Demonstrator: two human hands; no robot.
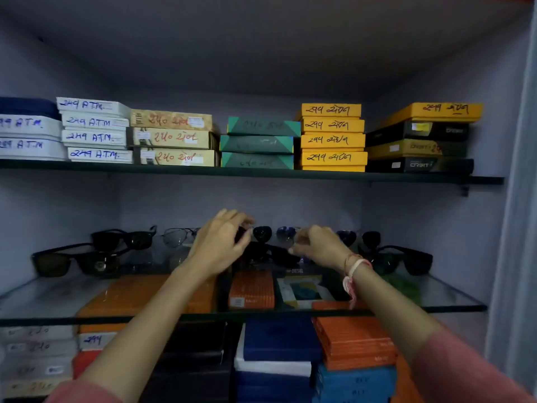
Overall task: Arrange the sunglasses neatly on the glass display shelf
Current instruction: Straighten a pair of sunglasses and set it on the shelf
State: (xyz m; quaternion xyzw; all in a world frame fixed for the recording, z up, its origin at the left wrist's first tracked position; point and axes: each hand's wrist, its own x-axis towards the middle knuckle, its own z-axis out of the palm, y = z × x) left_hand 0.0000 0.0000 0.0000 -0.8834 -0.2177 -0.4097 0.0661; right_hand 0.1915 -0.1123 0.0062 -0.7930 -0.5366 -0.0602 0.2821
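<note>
As I reached in, my left hand (220, 242) and right hand (316, 242) both pinched dark sunglasses (263, 251) mid-back on the glass display shelf (453, 298), other pairs flanking.

Sunglasses (78, 258) sit in rows on the glass shelf (43, 301), some at the back, some in front. Stacks of boxes (332, 138) rest on the shelf above. More boxes (354, 341) lie under the glass shelf. Both hands reach over its middle.
</note>
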